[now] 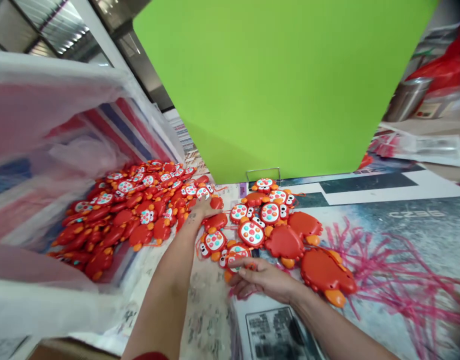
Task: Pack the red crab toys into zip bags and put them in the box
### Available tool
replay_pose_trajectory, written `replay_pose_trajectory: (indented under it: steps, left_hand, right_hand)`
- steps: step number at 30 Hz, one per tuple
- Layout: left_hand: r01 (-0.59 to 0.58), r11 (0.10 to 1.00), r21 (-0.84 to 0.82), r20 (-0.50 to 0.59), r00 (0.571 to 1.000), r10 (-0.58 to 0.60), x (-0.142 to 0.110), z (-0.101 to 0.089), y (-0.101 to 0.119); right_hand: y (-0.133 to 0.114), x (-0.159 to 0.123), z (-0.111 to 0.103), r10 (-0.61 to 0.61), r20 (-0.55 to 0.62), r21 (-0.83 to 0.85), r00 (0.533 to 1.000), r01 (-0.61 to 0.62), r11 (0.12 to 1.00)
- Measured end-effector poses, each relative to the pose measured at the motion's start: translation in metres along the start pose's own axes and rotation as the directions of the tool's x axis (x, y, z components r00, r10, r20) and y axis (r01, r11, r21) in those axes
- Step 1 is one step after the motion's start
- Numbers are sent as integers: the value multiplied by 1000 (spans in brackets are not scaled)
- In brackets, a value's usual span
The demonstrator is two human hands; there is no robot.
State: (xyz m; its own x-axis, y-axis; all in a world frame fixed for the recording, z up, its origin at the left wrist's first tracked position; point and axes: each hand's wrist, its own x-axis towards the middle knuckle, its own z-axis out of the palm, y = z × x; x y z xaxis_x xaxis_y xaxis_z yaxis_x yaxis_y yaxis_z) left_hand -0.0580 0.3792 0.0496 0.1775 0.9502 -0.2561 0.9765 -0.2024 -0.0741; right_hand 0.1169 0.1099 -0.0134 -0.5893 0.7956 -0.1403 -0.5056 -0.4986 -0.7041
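Red crab-shaped toys [251, 233] are spread towards the table's [209, 305] left edge. One is touched by the left hand [204, 207], grip can't be told; another is overlapped by the right hand [258, 276], fingers loosely curled, grip unclear. Cords [299, 194] best kept untangled.

Head view, forward and down
Close above and behind the fingers [254, 276], facing the green panel [275, 95] beyond.
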Motion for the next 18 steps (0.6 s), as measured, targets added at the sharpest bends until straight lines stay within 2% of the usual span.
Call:
replay_pose_trajectory:
  steps: [2,5,10,14,16,18]
  left_hand:
    - [6,1000,-16,19,1000,-6,-28,7,-5]
    - [-5,997,-76,-25,1000,4,-72,21,-10]
    - [-9,978,-209,-81,997,-8,-143,40,-2]
    - [-12,964,-265,-143,989,-27,-188,44,13]
    - [-7,959,-283,-242,968,-64,-208,42,24]
    - [-49,943,-330,-380,921,-85,-228,40,37]
  right_hand:
    - [-2,-3,1,8,33,-30,999,-7,1000]
    - [-5,-10,4,-5,99,-70,995,12,997]
    - [-8,-21,9,24,262,-87,965,-1,996]
    - [-7,-26,10,25,221,-54,975,-13,998]
    - [-6,-26,9,-15,173,-14,985,17,1000]
    - [-6,-24,7,-53,136,24,989,50,998]
